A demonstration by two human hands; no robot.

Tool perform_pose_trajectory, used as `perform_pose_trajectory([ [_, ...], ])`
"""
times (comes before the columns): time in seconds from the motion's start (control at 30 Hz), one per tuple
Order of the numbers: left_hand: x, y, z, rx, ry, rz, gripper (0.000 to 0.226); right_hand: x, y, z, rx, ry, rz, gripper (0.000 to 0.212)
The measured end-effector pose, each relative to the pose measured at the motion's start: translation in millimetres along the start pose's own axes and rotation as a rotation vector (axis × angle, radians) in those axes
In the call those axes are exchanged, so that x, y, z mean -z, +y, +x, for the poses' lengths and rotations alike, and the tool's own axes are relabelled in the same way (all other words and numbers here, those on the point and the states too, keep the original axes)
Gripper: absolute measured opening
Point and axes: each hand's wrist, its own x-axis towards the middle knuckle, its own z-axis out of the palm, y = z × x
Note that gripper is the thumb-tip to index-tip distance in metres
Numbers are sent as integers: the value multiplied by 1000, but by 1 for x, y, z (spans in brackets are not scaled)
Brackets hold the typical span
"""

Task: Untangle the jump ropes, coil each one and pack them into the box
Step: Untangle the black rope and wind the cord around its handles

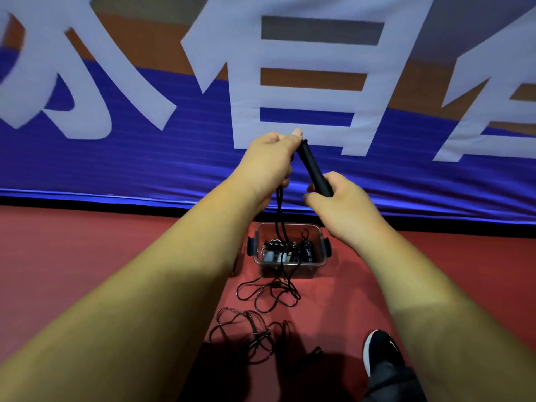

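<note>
Head view: left grip point(271, 161) pinches top of black handle point(313, 168) and rope point(280, 216), right grip point(342, 204) curled round its lower end, mid-frame; rope drops into clear box point(322, 239) below centre, loops trailing on floor point(87, 256). Best: draw slack up evenly, wind neat turns

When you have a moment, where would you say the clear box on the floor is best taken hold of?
By its two black end tabs: the left tab from the left, the right tab from the right. The clear box stands upright and open, and the tabs jut out past its walls. Avoid the near wall: a black rope trails over it onto the floor.
</note>
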Motion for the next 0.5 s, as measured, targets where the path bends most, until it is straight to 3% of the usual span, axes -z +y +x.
perform_pose_trajectory([
  [0.23, 1, 0, -6, 33, -41, -48, 32, -5, -4, 3, 19, 34, -138, 35],
  [0.4, 0, 4, -8, 58, -70, -68, 30, -8, -5, 4, -9, -10, 65, 2],
  [0.5, 2, 6, -8, 53, -56, -20, 31, -9, -6, 4, -3, -5, 154, 9],
])
